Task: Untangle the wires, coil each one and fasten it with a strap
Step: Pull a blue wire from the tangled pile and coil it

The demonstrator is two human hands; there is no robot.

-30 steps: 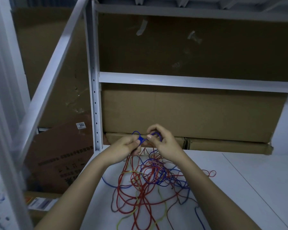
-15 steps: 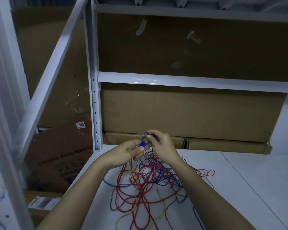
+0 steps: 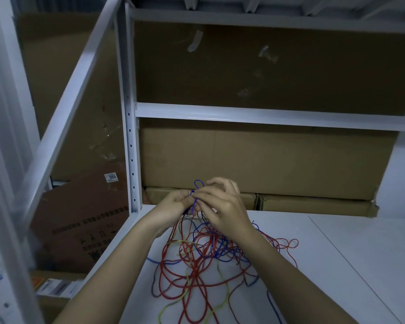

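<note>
Single head-worn wide-angle view, aimed forward and down. Surface seen close from above; shelf frame and cardboard faced behind it. No second view.

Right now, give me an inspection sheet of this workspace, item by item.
Surface: white shelf board, a seam line running across it.
Job's things: tangled pile of red, blue and yellow wires on the board; no strap seen.
Clutter: nothing seen.
Hands: left hand and right hand raised above the pile, fingers pinching a blue wire that loops up between them.
Cables: only the job's wires.
Surroundings: white metal shelf frame; cardboard boxes behind; labelled carton lower left.
</note>
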